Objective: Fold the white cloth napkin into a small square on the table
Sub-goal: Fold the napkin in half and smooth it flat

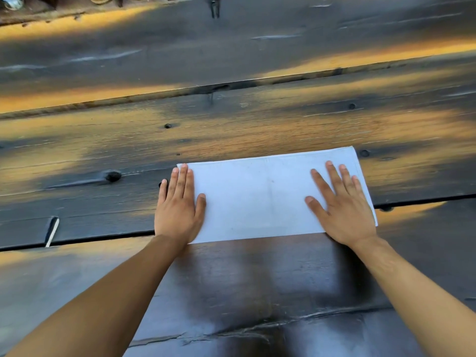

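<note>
Both hands pressing flat, left hand [177, 215] and right hand [342, 210], fingers [334, 176] spread, napkin [257, 197] stretching lengthwise between them on counter [231, 124].

Dark wood table [257, 60] w/ warm light

smooth white cloth napkin [260, 199], dark glossy wood table [231, 119]
</note>
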